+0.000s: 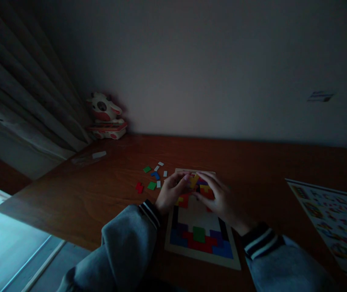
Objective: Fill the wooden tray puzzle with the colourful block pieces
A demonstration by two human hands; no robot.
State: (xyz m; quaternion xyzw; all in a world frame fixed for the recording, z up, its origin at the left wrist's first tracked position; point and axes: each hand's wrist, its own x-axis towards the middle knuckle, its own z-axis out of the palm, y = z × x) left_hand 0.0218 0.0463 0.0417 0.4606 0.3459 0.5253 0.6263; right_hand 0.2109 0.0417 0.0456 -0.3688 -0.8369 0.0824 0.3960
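A wooden puzzle tray (pixel 202 259) lies on the brown table in front of me, partly filled with coloured block pieces; its middle is bare white. My left hand (pixel 171 193) and my right hand (pixel 220 200) meet over the tray's far end. Their fingertips pinch a yellow puzzle piece (pixel 194 181) above red and orange pieces set in the tray. Both arms wear grey sleeves with striped cuffs.
Several loose puzzle pieces (pixel 151 178) in green, blue, red and white lie left of the tray. A printed pattern sheet (pixel 334 221) lies at the right. A cow toy (pixel 106 115) stands at the far left corner by a curtain. The table's near-left edge (pixel 39 221) drops off.
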